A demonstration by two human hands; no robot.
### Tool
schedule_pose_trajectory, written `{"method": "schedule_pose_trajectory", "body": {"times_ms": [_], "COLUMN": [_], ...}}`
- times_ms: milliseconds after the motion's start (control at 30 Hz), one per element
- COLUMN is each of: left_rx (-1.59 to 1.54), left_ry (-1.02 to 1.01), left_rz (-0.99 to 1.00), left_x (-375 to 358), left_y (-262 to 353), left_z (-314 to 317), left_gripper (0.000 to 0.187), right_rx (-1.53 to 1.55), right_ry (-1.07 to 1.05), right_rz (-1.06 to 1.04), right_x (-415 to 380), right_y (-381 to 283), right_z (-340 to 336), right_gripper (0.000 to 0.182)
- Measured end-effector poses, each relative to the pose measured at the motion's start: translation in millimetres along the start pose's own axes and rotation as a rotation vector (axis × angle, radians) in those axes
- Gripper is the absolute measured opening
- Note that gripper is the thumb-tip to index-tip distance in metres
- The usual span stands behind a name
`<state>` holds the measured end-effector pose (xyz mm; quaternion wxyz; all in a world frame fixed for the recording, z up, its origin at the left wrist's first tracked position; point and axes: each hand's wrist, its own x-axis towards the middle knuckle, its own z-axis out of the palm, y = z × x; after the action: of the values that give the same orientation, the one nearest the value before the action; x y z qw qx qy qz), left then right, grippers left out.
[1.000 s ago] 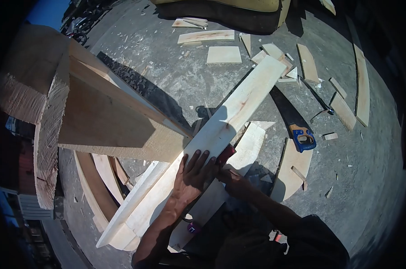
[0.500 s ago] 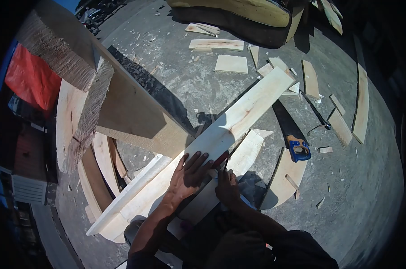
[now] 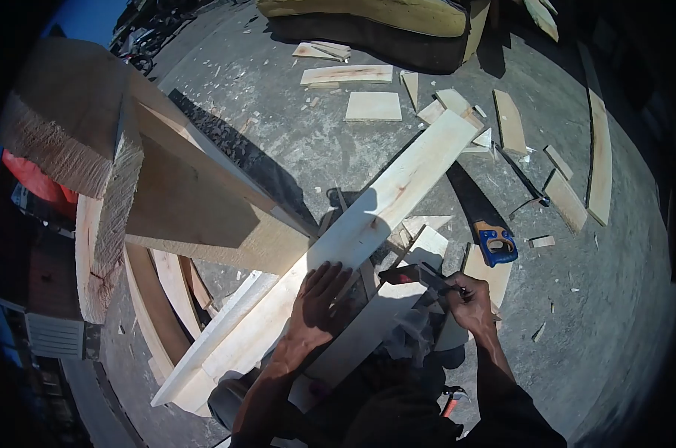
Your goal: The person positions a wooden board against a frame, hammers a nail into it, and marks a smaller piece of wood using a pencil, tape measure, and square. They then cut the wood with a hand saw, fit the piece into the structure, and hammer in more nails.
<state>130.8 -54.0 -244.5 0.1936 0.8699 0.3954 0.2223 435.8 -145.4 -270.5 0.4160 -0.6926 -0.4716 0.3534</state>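
My left hand [image 3: 320, 305] lies flat with fingers spread on a long pale plank [image 3: 397, 183] that runs diagonally. To its right, my right hand [image 3: 471, 299] is wrapped round the handle of a dark tool [image 3: 427, 277], possibly a hammer or hatchet; its exact kind is hard to make out. The tool is held above another light board [image 3: 375, 321], to the right of the plank. A crumpled clear plastic bag [image 3: 410, 334] lies below the tool.
A large joined timber piece [image 3: 196, 187] rises at the left. A handsaw [image 3: 494, 243] with a blue and orange handle lies on the ground at the right. Offcuts [image 3: 374, 107] are scattered beyond. An orange-handled tool [image 3: 453, 399] is near the bottom. Curved boards [image 3: 155, 306] are at lower left.
My right hand has moved right and away from my left hand, carrying the dark tool with it. My left hand stays on the plank. The view has shifted slightly.
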Motion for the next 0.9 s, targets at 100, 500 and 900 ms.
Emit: {"method": "schedule_pose_trajectory", "body": {"times_ms": [100,500,900], "left_rx": [-0.357,0.261,0.297], "left_ry": [-0.099,0.022,-0.09], "left_rz": [-0.051,-0.221,-0.081], "left_x": [20,1,21], "left_y": [56,48,7], "left_z": [-19,18,28], "left_gripper": [0.06,0.056,0.077], "right_rx": [0.087,0.548,0.752], "right_ry": [-0.101,-0.11,-0.011], "right_rz": [-0.293,0.034,0.3], "right_x": [5,23,39], "right_y": [-35,-59,-37], "right_z": [-22,83,145], "right_gripper": [0.021,0.04,0.03]}}
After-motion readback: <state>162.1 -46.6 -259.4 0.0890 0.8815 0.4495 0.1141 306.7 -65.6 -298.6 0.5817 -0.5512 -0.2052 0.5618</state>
